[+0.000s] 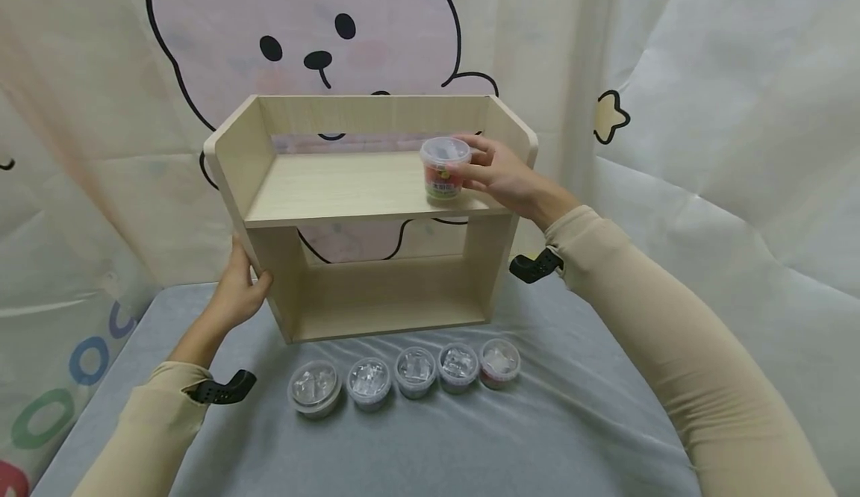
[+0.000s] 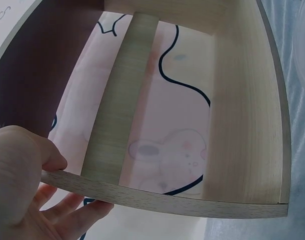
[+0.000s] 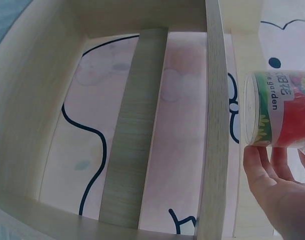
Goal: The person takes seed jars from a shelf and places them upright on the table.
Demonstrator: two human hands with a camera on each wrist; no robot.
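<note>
My right hand point(image 1: 500, 176) grips a small clear plastic tub point(image 1: 443, 181) with a lid and a red and green label, thumb and fingers around its side. The tub is upright over the right front part of the upper board of a light wooden shelf point(image 1: 322, 183). In the right wrist view the tub point(image 3: 287, 110) shows green and red printing, partly cut off by the frame edge. My left hand point(image 1: 238, 292) holds the shelf's left side panel. In the left wrist view its thumb lies inside the panel's edge point(image 2: 157, 200) and its fingers outside.
Several lidded clear tubs point(image 1: 414, 369) stand in a row on the grey-blue cloth point(image 1: 470, 445) before the shelf. A light curtain point(image 1: 537, 49) with a cartoon bear hangs behind. Black bands point(image 1: 536, 266) sit on both wrists.
</note>
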